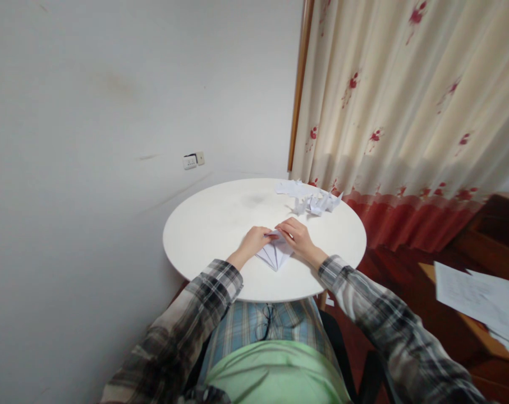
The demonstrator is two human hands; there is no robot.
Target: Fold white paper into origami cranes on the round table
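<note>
A folded sheet of white paper point(276, 255) lies near the front of the round white table, its pointed end toward me and crease lines running to that point. My left hand point(256, 240) grips its upper left part, fingers closed at the edge. On the upper right side my right hand point(295, 234) pinches the far edge of the same paper. The fingertips of both hands almost meet at the top, and part of the paper there is hidden beneath them.
Several folded paper cranes point(317, 204) sit at the back right of the white table point(203, 235), beside flat paper pieces point(288, 187). A wall with a socket point(189, 163) is at the left. Printed sheets point(481, 297) lie at the right, near a patterned curtain point(389, 112).
</note>
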